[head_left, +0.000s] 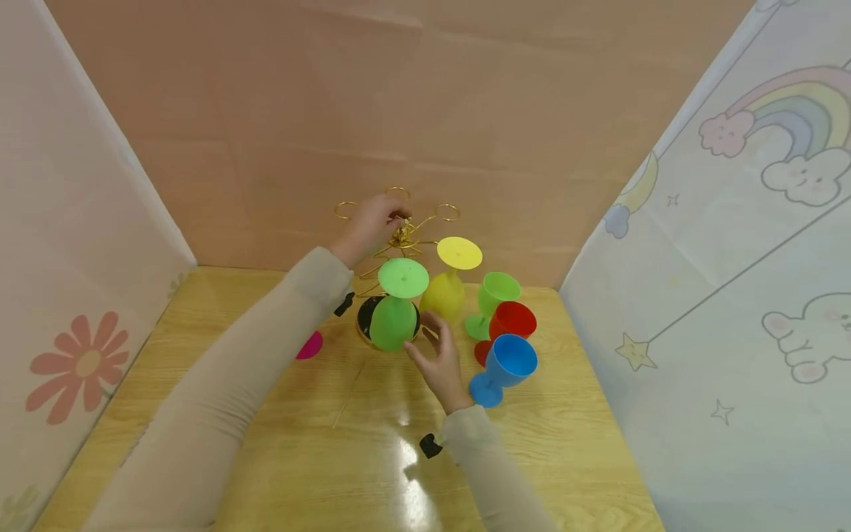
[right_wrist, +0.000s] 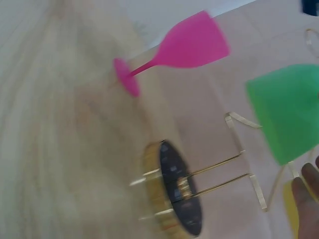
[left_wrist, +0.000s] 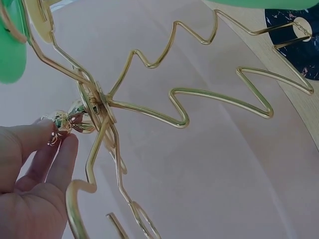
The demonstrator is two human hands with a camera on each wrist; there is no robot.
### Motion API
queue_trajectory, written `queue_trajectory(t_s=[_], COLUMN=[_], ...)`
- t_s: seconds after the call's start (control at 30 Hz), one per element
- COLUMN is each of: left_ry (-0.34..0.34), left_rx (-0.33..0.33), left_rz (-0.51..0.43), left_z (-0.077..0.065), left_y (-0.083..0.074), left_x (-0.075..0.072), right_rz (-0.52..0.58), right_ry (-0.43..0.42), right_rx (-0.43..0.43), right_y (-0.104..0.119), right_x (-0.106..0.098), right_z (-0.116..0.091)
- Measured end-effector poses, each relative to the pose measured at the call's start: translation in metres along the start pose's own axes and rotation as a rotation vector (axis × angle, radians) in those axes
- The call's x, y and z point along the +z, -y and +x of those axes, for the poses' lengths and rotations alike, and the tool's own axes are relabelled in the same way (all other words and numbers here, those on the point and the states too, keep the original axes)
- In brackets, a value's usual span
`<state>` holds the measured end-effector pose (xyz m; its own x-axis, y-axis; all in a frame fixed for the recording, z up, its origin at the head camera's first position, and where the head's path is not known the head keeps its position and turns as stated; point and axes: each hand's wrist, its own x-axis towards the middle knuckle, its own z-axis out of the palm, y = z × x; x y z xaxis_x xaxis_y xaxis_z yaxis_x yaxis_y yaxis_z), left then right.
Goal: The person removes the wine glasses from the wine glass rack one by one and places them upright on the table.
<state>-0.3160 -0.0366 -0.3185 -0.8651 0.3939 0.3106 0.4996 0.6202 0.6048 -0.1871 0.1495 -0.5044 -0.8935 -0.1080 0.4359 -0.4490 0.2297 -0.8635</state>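
While the left hand [head_left: 372, 224] pinches the finial [left_wrist: 61, 121] topping the gold wire rack [left_wrist: 102, 102], the right hand [head_left: 444, 366] is unclosed, fingers loosely bent, beside the green goblet [head_left: 394, 324] at the rack's near side — can't tell if it touches. Goblet is probably thin plastic: light, stiff, slightly slick; take it by stem or bowl. Rack likely springy in the wire and tippy, so steady it up top. Looks: shiny zigzag uprights, curled loops, dark round base [right_wrist: 172, 162] with gold edge. Green goblet inverted, flat foot up; yellow goblet [head_left: 444, 295] likewise, right of the rack.
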Motion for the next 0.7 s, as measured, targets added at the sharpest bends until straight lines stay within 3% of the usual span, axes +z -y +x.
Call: queue_trajectory(t_s=[0.1,0.2,0.33,0.7], left_ry=[-0.016,-0.039,-0.056,-0.077], left_rx=[-0.018,-0.018,-0.021,-0.027], left_rz=[-0.003,0.002,0.009,0.015], left_z=[-0.001,-0.001,-0.001,-0.006], left_y=[-0.001,-0.002,-0.004,-0.010], left_x=[0.002,0.004,0.003,0.003], right_rz=[-0.030,-0.033,-0.002,-0.047], right_ry=[0.009,0.015,0.019,0.033], right_rx=[0.035,0.047,0.043,0.116], right_y=[-0.021,-0.027,-0.022,-0.010], right_x=[0.006,0.009,0.014,0.019], right_z=[-0.003,-0.001,0.005,0.013])
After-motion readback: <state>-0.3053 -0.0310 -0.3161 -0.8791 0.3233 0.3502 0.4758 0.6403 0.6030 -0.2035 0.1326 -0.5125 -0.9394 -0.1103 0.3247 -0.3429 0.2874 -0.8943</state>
